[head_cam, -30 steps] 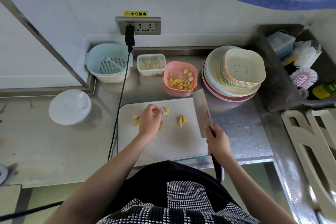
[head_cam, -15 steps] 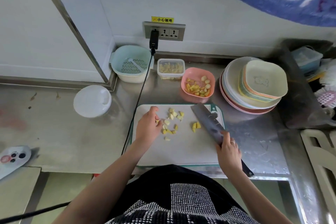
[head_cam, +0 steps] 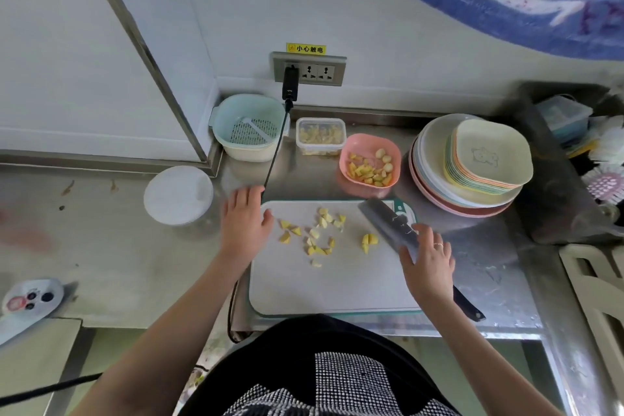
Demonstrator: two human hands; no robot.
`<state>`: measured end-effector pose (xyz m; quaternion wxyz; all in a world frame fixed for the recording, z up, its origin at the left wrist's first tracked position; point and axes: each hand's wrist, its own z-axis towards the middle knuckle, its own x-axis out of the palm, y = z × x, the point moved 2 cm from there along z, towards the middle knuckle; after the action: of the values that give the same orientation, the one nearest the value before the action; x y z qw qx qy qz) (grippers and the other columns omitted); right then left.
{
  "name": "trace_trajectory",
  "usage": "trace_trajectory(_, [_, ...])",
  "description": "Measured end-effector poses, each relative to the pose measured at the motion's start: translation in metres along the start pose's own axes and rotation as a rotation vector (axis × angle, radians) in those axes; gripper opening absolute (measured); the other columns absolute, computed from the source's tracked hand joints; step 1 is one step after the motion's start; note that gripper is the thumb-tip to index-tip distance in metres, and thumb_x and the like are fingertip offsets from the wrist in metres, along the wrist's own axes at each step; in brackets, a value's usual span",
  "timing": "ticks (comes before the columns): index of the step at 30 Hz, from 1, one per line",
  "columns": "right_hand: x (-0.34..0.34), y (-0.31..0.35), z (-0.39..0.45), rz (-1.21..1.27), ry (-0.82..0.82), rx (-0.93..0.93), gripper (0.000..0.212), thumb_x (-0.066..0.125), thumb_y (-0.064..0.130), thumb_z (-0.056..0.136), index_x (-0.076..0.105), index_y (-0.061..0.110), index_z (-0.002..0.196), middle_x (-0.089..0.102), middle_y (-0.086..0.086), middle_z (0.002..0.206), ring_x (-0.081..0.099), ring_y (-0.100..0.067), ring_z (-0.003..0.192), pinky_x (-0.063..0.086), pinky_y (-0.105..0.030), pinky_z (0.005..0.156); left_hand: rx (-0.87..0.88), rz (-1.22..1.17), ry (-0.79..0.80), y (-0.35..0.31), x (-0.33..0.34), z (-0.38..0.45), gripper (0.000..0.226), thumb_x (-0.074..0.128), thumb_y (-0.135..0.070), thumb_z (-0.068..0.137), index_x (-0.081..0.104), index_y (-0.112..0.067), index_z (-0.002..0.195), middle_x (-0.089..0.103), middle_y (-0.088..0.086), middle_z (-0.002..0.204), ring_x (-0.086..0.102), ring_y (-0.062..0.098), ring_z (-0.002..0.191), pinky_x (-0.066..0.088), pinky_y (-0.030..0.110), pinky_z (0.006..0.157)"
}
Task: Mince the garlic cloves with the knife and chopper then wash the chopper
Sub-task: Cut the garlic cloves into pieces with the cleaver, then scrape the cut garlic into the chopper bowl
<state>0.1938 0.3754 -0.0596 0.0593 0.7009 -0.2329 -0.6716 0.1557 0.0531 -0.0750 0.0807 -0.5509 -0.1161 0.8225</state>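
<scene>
Yellow garlic pieces (head_cam: 320, 233) lie scattered on the white cutting board (head_cam: 331, 284). A cleaver (head_cam: 388, 223) lies flat along the board's right side, its black handle sticking out past the front edge. My right hand (head_cam: 427, 263) rests over the cleaver near the blade's heel, fingers straight. Over the board's left edge, my left hand (head_cam: 244, 223) is spread open and holds nothing. The white round chopper (head_cam: 178, 194) stands on the steel counter to the left. A pink bowl (head_cam: 369, 164) behind the board holds more garlic.
At the back stand a teal strainer basket (head_cam: 250, 127), a clear tub (head_cam: 320, 136) and a stack of plates and bowls (head_cam: 472, 162). A black cable (head_cam: 275, 152) runs from the wall socket down past the board's left edge. A grey rack with brushes (head_cam: 580, 152) sits far right.
My left hand left the garlic and moved left past the board's edge, opening out. My right hand let go of the cleaver's handle; the cleaver now lies flat under its straight fingers.
</scene>
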Motion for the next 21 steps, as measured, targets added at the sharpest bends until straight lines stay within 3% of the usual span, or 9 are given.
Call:
trace_trajectory(3, [0.005,0.037,0.004,0.069,0.001,-0.103,0.039,0.057,0.016,0.09,0.045,0.014,0.127,0.05,-0.008,0.129,0.041,-0.033,0.118,0.035,-0.051,0.099,0.012,0.243,0.074,0.025,-0.008,0.012,0.081,0.079,-0.03,0.062,0.044,-0.011,0.132,0.049,0.021,0.13,0.039,0.038,0.12,0.031,0.056,0.101])
trace_trajectory(7, [0.017,0.087,0.007,0.151,0.058,-0.206,0.034,0.054,0.011,0.089,0.046,0.016,0.122,0.051,-0.005,0.124,0.042,-0.03,0.115,0.036,-0.046,0.094,-0.41,0.195,0.353,0.064,-0.025,0.028,0.101,0.069,-0.054,0.074,0.01,-0.03,0.152,0.005,0.02,0.157,0.0,0.042,0.144,0.002,0.069,0.107])
trace_trajectory(13, [0.036,0.139,-0.001,0.223,0.169,-0.397,0.036,0.051,0.007,0.088,0.046,0.016,0.123,0.053,-0.003,0.115,0.042,-0.026,0.108,0.038,-0.041,0.089,-0.672,0.036,0.548,0.109,-0.035,0.034,0.113,0.073,-0.064,0.066,-0.005,-0.051,0.146,-0.022,0.003,0.158,-0.017,0.045,0.141,0.009,0.076,0.101])
trace_trajectory(15, [0.042,0.153,-0.004,0.205,0.24,-0.445,0.033,0.049,0.01,0.091,0.045,0.017,0.123,0.052,0.0,0.113,0.041,-0.022,0.108,0.037,-0.039,0.088,-0.681,0.002,0.603,0.114,-0.038,0.04,0.112,0.075,-0.063,0.065,-0.001,-0.052,0.146,-0.017,0.006,0.158,-0.009,0.046,0.142,0.02,0.071,0.103])
trace_trajectory(17, [0.05,0.165,-0.005,0.23,0.337,-0.476,0.03,0.049,0.011,0.092,0.046,0.018,0.121,0.05,0.003,0.107,0.043,-0.019,0.105,0.038,-0.034,0.085,-0.666,-0.002,0.592,0.115,-0.042,0.045,0.103,0.078,-0.059,0.063,0.015,-0.049,0.143,0.005,0.011,0.154,0.009,0.045,0.137,0.032,0.059,0.102])
trace_trajectory(21, [0.052,0.187,-0.007,0.472,0.483,-0.351,0.028,0.057,0.017,0.091,0.047,0.027,0.116,0.052,0.007,0.103,0.055,-0.014,0.091,0.05,-0.033,0.076,-0.725,-0.144,0.392,0.096,-0.058,0.042,0.085,0.076,-0.051,0.062,0.031,-0.045,0.133,0.028,0.008,0.14,0.026,0.037,0.127,0.036,0.048,0.097])
